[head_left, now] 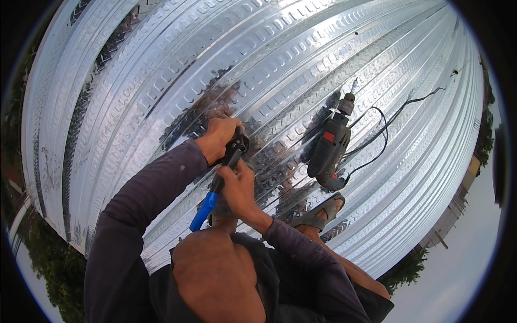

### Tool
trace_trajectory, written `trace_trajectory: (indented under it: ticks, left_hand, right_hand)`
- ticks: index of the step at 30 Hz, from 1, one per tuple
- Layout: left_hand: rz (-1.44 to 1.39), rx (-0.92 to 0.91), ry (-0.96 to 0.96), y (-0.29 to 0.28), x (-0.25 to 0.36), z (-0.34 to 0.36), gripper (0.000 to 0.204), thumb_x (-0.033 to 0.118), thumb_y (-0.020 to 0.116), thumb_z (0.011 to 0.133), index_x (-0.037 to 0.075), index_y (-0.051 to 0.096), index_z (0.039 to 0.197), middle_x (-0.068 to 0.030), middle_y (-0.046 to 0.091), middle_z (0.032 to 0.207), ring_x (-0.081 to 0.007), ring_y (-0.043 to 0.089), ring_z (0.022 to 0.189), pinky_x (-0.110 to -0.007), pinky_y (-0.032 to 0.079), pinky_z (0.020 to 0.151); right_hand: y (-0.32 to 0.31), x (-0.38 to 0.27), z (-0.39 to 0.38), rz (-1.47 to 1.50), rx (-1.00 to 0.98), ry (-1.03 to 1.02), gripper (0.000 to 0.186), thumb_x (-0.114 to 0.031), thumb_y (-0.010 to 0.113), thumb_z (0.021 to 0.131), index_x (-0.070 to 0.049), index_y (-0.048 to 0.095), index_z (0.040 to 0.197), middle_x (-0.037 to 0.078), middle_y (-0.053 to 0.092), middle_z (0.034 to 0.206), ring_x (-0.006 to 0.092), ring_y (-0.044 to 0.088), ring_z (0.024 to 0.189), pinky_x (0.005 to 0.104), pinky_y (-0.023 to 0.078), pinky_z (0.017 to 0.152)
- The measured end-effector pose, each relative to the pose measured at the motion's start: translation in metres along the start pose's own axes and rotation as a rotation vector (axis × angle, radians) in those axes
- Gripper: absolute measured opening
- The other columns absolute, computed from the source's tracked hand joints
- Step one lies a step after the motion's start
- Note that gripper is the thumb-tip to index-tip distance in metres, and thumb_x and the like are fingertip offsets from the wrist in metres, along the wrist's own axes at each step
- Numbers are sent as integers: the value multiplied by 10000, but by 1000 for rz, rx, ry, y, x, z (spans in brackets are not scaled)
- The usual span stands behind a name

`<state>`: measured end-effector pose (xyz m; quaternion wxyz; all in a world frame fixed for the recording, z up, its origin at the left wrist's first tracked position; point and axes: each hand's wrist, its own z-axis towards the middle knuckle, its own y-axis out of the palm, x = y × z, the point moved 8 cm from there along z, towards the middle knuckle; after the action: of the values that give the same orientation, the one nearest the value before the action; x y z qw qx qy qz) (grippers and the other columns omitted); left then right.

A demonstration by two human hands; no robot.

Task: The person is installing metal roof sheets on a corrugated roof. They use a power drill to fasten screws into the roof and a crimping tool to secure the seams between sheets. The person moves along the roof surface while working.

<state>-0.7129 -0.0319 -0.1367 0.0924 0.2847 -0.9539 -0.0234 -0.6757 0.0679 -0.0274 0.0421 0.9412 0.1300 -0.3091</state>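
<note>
A hand tool with a black head and arm and a blue grip lies slantwise between my two hands, its blue end toward my knee; it looks like a hand riveter, but its nose is hidden. My left hand is closed around the black head at the upper end. Lower down, my right hand is closed with its thumb and fingers on the black part just above the blue grip. Whether a small piece is between my fingers I cannot tell. Both hands are just above the shiny ribbed metal sheet.
To the right, a corded drill with a bit in its chuck lies on the ribs. Its black cable loops and runs off to the upper right. My sandalled foot stands near the drill handle. Trees and sky lie beyond the sheet's edges.
</note>
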Motion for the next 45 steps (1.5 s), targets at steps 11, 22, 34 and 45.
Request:
trace_trajectory:
  ticks: [11,22,34,45]
  left_hand:
    - [643,-198,375,-103,-51,-62,577,548,511,1037,4,653,903,-19,557,757,-119,492,671,-303,417,622]
    - [343,-148,247,-117,-75,-49,400,410,638,1003,50,705,842,37,557,683,-49,437,558,-239,317,514]
    - [301,-171,503,-126,-71,-43,360,326,577,1016,6,710,919,-21,642,824,-101,559,709,-280,429,611]
    - [391,-233,601,-151,-75,-52,316,265,552,1008,-13,700,992,-43,661,917,-116,583,803,-287,466,682]
  right_hand:
    - [5,-21,21,111,35,97,236,-198,617,941,20,614,1031,41,614,730,101,574,577,284,460,500]
    - [32,-6,-19,-423,344,14,507,-368,736,903,-28,619,1260,149,629,1144,274,627,1054,383,485,907]
    - [111,-51,-27,-1184,-468,-410,460,-205,648,872,-9,602,1285,187,580,1266,358,551,1220,584,339,1088]
    - [139,-29,-2,-1076,-253,-897,570,-393,595,978,19,555,1370,231,581,1320,431,492,1317,631,309,1133]
